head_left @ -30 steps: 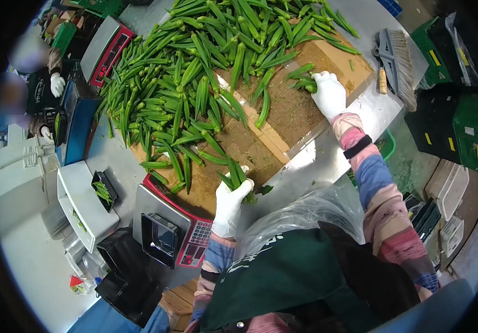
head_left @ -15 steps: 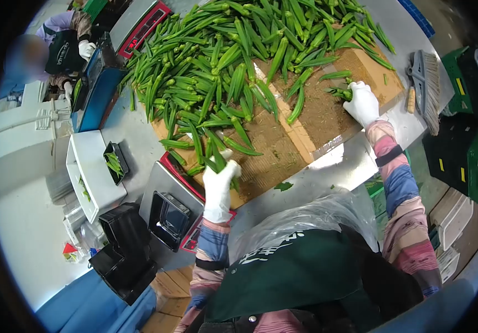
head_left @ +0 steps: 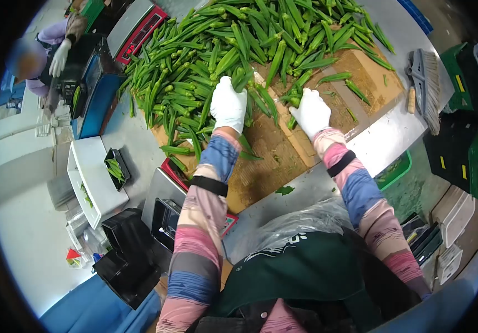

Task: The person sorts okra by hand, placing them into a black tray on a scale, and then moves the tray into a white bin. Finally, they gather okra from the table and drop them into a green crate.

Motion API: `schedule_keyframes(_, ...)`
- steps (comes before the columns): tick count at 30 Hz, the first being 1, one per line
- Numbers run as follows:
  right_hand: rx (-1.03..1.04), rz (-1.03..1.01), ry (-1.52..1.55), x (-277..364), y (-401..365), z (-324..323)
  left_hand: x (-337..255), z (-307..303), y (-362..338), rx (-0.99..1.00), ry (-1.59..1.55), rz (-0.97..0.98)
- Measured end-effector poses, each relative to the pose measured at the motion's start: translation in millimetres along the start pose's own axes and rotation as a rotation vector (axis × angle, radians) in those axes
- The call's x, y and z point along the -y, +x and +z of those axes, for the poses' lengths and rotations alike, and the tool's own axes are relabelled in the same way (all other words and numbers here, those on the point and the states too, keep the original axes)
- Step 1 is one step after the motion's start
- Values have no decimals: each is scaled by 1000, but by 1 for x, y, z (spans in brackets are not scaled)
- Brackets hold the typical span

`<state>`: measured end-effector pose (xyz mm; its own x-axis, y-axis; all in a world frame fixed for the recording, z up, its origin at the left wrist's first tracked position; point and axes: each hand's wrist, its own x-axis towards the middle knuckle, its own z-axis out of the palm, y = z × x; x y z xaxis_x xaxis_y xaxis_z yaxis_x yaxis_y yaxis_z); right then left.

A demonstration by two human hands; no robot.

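Observation:
A large heap of green okra (head_left: pixel 194 66) lies on flattened cardboard (head_left: pixel 266 172) on the metal table. White gloves cover both hands. My left hand (head_left: pixel 229 106) is closed at the near side of the heap, with okra pods showing at its fingertips. To its right, my right hand (head_left: pixel 311 114) is closed over the cardboard, and okra pods stick out past its fingers toward the heap. A few loose pods (head_left: pixel 357 91) lie on the cardboard right of my right hand.
A red scale (head_left: pixel 141 34) stands at the upper left, another partly behind my left arm with a black tray (head_left: pixel 166 222). A brush (head_left: pixel 425 83) lies at the right edge. Another person (head_left: pixel 39 55) works at the far left. Black trays (head_left: pixel 130 250) are stacked lower left.
My left hand has moved up and right from near the lower scale to the heap. My right hand has moved left across the cardboard. The other person's gloved hand has shifted left.

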<state>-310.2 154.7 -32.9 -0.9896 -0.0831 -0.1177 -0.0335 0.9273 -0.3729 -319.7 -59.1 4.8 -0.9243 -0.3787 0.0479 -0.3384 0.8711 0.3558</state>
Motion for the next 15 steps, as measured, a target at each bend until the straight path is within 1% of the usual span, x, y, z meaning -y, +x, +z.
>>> schedule_keyframes(1, -14, 5, 2, -1, 1, 4, 6, 13, 1, -46, 64, 43)
schedule_keyframes(4, -29, -4, 13, -10, 4, 6, 11, 7, 13, 49, 47, 18)
schedule_keyframes(5, -31, -13, 18, -16, 7, 4, 6, -9, 16, 113, 4, -79)
schedule_keyframes(6, 82, 69, 77, -17, 8, -10, 9, -17, 19, 63, 7, -126)
schedule_keyframes(8, 232, 214, 194, -21, 9, -42, 34, -37, 21, 123, -463, -54)
schedule_keyframes(10, 195, 140, 278, -29, 11, -44, 40, -60, 15, 183, -672, -141)
schedule_keyframes(12, 213, 93, 383, -14, 16, -47, 55, -57, 17, 149, -724, -133)
schedule_keyframes(14, 222, 47, 378, 19, 18, -53, 52, -51, 16, 90, -603, -129)
schedule_keyframes(15, 209, 30, 375, 32, 21, -43, 43, -50, 13, 60, -544, -126)
